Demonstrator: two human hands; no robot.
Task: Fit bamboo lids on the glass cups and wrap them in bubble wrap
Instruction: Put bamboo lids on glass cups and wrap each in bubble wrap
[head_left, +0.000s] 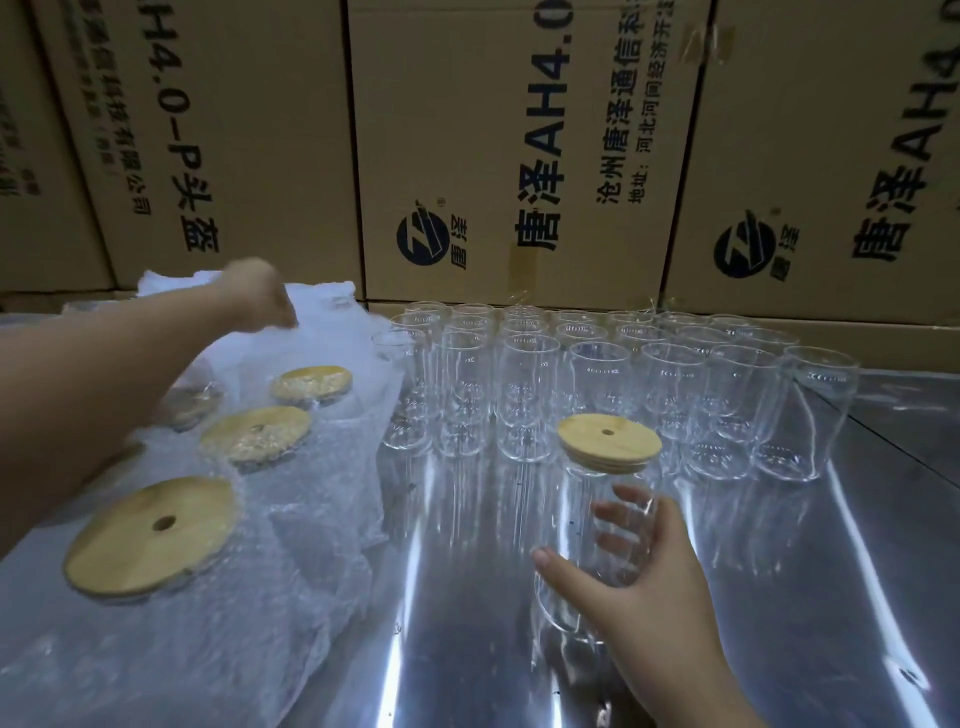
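Nearest, a tall clear glass cup (587, 613) is gripped by the right hand (654, 571). The thumb is laid across the near wall and the fingers (618, 514) are curled round the far wall, where they are seen through the glass. The cup is stood upright on the mirror-bright metal bench (467, 649) and is capped by a round bamboo lid (609, 442) that is flat and pale-grained, with a small hole near its middle.

To the left of the held cup, a heap of bubble wrap (291, 561) is spread over the bench, cloudy and dimpled. A large bamboo disc (150, 535) is seen in it with its top bare and a hole at its centre. Beyond that disc, two more discs (255, 434) (311, 383) are veiled by the wrap, so their grain is softened.

Behind the held cup, rows of uncapped cups (670, 379) are packed rim beside rim. They are smooth-walled, see-through and slightly narrowed toward the base.

Far to the left of the held cup, the left hand (260, 299) is stretched over the far end of the wrap. It is blurred, and whether its fingers pinch the sheet cannot be told.

Farthest behind the held cup, a wall of brown cardboard boxes (519, 156) is stacked, printed with dark characters.
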